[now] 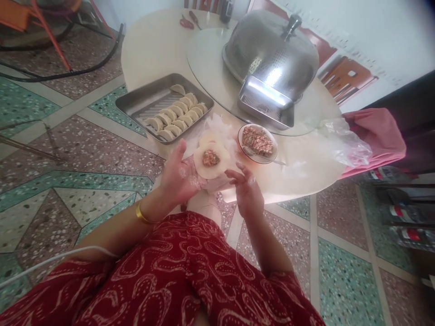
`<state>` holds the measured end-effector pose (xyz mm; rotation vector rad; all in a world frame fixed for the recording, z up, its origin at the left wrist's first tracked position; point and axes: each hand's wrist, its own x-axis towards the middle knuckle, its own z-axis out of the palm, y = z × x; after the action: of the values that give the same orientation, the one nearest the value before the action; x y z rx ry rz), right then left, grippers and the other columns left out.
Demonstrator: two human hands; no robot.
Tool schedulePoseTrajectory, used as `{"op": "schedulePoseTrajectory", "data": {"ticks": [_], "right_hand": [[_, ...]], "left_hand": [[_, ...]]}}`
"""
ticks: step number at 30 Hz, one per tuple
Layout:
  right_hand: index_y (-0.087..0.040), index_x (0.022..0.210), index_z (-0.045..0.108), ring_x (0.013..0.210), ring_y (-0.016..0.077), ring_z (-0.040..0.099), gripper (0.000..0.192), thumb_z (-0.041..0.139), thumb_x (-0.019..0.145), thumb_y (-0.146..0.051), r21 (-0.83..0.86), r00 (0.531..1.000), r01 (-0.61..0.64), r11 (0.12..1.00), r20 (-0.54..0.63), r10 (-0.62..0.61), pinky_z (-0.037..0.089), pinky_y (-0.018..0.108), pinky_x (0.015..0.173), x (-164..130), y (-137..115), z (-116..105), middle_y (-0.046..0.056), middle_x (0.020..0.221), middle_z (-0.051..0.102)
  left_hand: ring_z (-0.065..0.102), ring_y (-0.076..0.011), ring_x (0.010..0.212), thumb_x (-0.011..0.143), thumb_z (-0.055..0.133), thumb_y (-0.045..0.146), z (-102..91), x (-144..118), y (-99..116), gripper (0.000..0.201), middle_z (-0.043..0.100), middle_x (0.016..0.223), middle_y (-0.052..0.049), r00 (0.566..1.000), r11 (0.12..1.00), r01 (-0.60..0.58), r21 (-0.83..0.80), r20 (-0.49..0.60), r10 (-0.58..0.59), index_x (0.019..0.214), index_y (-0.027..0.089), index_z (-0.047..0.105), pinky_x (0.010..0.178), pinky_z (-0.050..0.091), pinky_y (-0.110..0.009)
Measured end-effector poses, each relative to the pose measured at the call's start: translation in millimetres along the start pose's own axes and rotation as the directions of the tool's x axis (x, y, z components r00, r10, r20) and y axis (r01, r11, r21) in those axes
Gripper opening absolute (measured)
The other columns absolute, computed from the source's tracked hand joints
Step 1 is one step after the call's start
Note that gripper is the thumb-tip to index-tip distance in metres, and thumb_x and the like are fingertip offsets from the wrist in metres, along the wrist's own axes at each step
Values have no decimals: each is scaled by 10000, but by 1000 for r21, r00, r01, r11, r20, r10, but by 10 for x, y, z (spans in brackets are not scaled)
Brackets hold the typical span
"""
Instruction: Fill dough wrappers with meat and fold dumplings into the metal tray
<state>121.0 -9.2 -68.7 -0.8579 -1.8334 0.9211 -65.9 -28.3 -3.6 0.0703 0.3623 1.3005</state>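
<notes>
A round dumpling wrapper (201,170) rests across the fingers of my left hand (179,179), whose thumb points up and away from it. In the wrapper's middle sits a lump of meat filling (211,158). My right hand (248,188) is just right of the wrapper, fingers apart and holding nothing; whether a fingertip touches the edge I cannot tell. Beyond it stands a bowl (240,141) of minced filling with a utensil leaning over its rim. Folded dumplings (176,110) lie in rows in a metal tray (134,105) at the left. More pale wrappers (205,139) show behind the held one.
On the round table (149,43), a glass turntable (204,54) carries a large metal dome cover (268,45) and a smaller metal tray (265,111). A plastic bag (350,142) and pink cloth (377,131) lie at the right. A white cable (61,256) crosses near my left arm.
</notes>
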Motion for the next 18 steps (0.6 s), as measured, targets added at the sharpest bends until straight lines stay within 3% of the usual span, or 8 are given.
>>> {"op": "schedulePoseTrajectory", "data": {"ticks": [3,6,8,10,18], "right_hand": [[-253,1439,373,1223,231,603,482,230,1008,-417,-229,970,228,946,-32,-242,497,456,986,-31,-41,27,85,1214,690],[-270,1423,438,1333,264,493,498,322,975,-453,-496,876,435,751,39,-482,354,485,1126,-28,-48,49,64,1233,665],[-268,1437,422,1352,263,464,497,327,970,-408,-574,849,448,685,33,-527,275,483,1169,-14,-32,29,51,1197,678],[-255,1442,415,1365,258,445,498,321,967,-373,-607,847,423,673,1,-531,236,477,1187,-2,-14,-6,51,1181,687],[-278,1411,449,1334,244,486,483,307,972,-422,-633,810,477,609,47,-585,206,480,1207,9,105,-66,24,1136,722]], "left_hand": [[539,-319,1294,981,177,626,2,-2,-8,758,711,1159,-162,1000,1000,-5,10,-21,5,1410,87,492,1108,395,-502],[562,-307,1269,986,192,617,1,-20,-3,756,712,1149,-171,1000,999,-1,37,-14,2,1409,65,489,1104,410,-475],[567,-316,1260,982,199,624,-4,-28,7,769,708,1155,-180,1000,999,1,47,-11,-1,1406,51,488,1098,414,-481],[568,-326,1256,976,184,638,-2,-28,14,793,707,1155,-186,1000,999,7,46,-20,-6,1405,43,485,1091,417,-493],[560,-316,1265,976,163,635,91,-29,-6,757,729,1098,-145,996,998,54,-10,-65,-55,1414,102,475,1094,404,-472]]}}
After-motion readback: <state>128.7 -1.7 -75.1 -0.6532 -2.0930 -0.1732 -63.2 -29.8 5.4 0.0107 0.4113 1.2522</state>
